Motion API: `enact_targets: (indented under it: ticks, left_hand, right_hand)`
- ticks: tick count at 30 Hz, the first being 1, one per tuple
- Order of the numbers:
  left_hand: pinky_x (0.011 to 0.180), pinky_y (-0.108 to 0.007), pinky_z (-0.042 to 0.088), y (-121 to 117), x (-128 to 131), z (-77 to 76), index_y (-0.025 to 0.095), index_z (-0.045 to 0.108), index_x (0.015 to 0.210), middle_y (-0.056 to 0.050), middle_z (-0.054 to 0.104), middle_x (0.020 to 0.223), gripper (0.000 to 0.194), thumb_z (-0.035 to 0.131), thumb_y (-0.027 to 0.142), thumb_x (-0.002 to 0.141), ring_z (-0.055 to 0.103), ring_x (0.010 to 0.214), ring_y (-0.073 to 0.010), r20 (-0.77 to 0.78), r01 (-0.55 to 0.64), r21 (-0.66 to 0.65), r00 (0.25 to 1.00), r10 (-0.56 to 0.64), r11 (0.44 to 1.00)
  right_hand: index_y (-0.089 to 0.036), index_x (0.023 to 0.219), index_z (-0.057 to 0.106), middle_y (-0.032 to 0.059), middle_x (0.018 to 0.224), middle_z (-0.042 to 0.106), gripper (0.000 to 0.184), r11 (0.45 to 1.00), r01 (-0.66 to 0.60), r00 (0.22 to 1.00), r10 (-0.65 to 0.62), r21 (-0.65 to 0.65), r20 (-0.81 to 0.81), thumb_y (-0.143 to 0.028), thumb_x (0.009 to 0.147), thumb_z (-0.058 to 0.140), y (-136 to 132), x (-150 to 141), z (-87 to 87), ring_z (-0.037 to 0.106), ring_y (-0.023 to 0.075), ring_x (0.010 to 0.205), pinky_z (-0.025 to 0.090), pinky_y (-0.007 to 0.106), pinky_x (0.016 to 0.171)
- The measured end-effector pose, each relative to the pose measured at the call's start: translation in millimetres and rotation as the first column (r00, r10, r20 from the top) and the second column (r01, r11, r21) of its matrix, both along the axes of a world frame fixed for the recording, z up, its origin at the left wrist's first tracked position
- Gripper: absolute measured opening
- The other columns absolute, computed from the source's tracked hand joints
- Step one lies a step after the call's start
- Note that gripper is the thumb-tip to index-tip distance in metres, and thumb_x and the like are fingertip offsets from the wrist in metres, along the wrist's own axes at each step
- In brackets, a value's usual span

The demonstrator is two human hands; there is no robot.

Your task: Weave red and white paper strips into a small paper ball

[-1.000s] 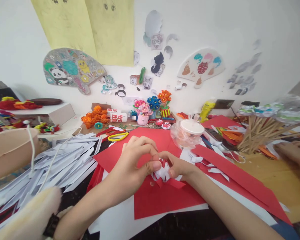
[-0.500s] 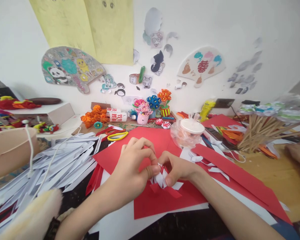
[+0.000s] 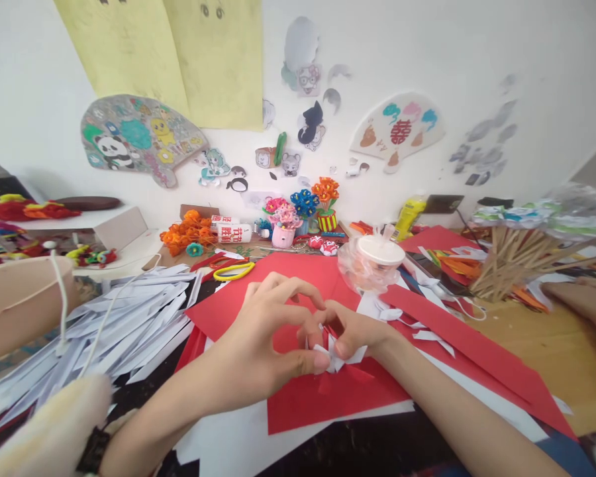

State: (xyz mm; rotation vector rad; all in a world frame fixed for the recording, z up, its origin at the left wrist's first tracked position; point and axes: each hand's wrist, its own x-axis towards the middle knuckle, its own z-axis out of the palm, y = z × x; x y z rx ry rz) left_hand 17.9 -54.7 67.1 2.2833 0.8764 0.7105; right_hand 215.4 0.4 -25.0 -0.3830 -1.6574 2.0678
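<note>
White folded paper (image 3: 334, 361) is pinched by the thumb and fingers of the left hand (image 3: 263, 331) and the right hand (image 3: 355, 331), over the red sheet (image 3: 302, 412). Fine fingertip adjustment of the folds is judged under way; for the next move, firm support without crushing is judged necessary.

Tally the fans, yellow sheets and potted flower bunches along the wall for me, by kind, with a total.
Fans: 2, panda fan and white fan
Yellow sheets: 2, left sheet and right sheet
Potted flowers: 3, pink pot, blue pot, striped pot
Total: 7
</note>
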Motion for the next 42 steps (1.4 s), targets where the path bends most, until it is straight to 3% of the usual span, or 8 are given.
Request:
enact_targets:
  ticks: [14, 21, 24, 26, 30, 35, 38, 42]
  left_hand:
    - [0.088, -0.047, 0.033, -8, 13, -9.5, 0.021, 0.061, 0.062, -0.001, 0.059, 0.103, 0.018, 0.072, 0.024, 0.076, 0.046, 0.098, -0.0255, -0.024, -0.215, 0.033, 0.976, 0.216, 0.976]
    - [0.082, -0.038, 0.037, -3, 9, -8.7, 0.021, 0.061, 0.066, 0.000, 0.061, 0.099, 0.018, 0.068, 0.027, 0.082, 0.049, 0.093, -0.0218, 0.026, -0.182, 0.051, 0.983, 0.181, 0.982]
    - [0.078, -0.033, 0.039, -2, 3, -6.1, 0.022, 0.061, 0.080, -0.001, 0.061, 0.093, 0.012, 0.062, 0.031, 0.088, 0.052, 0.087, -0.0186, 0.123, -0.193, 0.163, 0.977, 0.174, 0.968]
    - [0.068, -0.030, 0.038, -4, 1, -7.1, 0.020, 0.058, 0.077, 0.000, 0.059, 0.079, 0.018, 0.059, 0.032, 0.090, 0.051, 0.075, -0.0166, 0.132, -0.236, 0.324, 0.970, 0.203, 0.916]
    - [0.053, -0.029, 0.029, -11, 3, -18.4, 0.018, 0.058, 0.077, 0.001, 0.054, 0.061, 0.014, 0.057, 0.024, 0.090, 0.042, 0.056, -0.0142, 0.042, -0.157, 0.549, 0.986, 0.161, 0.821]
    - [0.053, -0.026, 0.031, -14, 8, -25.2, 0.017, 0.058, 0.077, 0.002, 0.058, 0.063, 0.017, 0.051, 0.011, 0.091, 0.042, 0.055, -0.0117, 0.102, -0.144, 0.495, 0.989, 0.107, 0.857]
    - [0.055, -0.027, 0.032, -12, 5, -14.9, 0.019, 0.059, 0.071, 0.003, 0.056, 0.059, 0.020, 0.055, 0.018, 0.091, 0.040, 0.054, -0.0119, 0.125, -0.147, 0.467, 0.987, 0.099, 0.872]
    - [0.065, -0.028, 0.038, -5, 2, -2.7, 0.022, 0.064, 0.078, 0.001, 0.060, 0.078, 0.014, 0.060, 0.030, 0.089, 0.052, 0.074, -0.0156, 0.109, -0.232, 0.258, 0.972, 0.210, 0.938]
  right_hand:
    - [-0.012, 0.077, 0.070, 0.0013, 0.067, 0.064, 0.041, 0.990, -0.035, 0.997, 0.025, 0.133, 0.077, -0.043, 0.056, 0.086, 1, 7, -0.8, 0.051, 0.0098, 0.058, 0.040, 0.021, 0.053]
    - [-0.011, 0.074, 0.068, -0.0002, 0.064, 0.060, 0.041, 0.990, 0.044, 0.999, -0.047, 0.132, 0.020, -0.047, 0.061, 0.084, -1, 3, 3.7, 0.049, 0.0087, 0.056, 0.037, 0.020, 0.052]
    - [-0.012, 0.085, 0.068, 0.0004, 0.071, 0.061, 0.042, 0.988, 0.136, 0.987, -0.129, 0.066, -0.098, -0.044, 0.063, 0.084, -5, 0, 12.0, 0.053, 0.0093, 0.060, 0.040, 0.019, 0.055]
    - [-0.013, 0.092, 0.067, 0.0010, 0.077, 0.063, 0.042, 0.984, 0.176, 0.974, -0.171, 0.024, -0.151, -0.040, 0.065, 0.084, -7, -3, 17.2, 0.056, 0.0102, 0.064, 0.043, 0.019, 0.058]
    - [-0.014, 0.095, 0.067, 0.0014, 0.080, 0.064, 0.040, 0.979, 0.204, 0.966, -0.203, -0.015, -0.161, -0.035, 0.065, 0.084, -10, -5, 21.5, 0.058, 0.0104, 0.067, 0.044, 0.018, 0.060]
    - [-0.014, 0.093, 0.069, 0.0020, 0.082, 0.064, 0.041, 0.976, 0.219, 0.962, -0.217, -0.004, -0.166, -0.038, 0.064, 0.084, -8, -3, 20.3, 0.058, 0.0106, 0.068, 0.044, 0.018, 0.060]
    - [-0.013, 0.093, 0.070, 0.0027, 0.081, 0.065, 0.040, 0.978, 0.209, 0.969, -0.203, 0.027, -0.138, -0.039, 0.066, 0.082, -7, 0, 20.9, 0.058, 0.0112, 0.068, 0.044, 0.020, 0.060]
    - [-0.013, 0.085, 0.070, -0.0005, 0.071, 0.062, 0.039, 0.980, 0.184, 0.983, -0.182, 0.078, -0.038, -0.041, 0.061, 0.085, -7, 2, 22.7, 0.053, 0.0091, 0.060, 0.041, 0.019, 0.056]
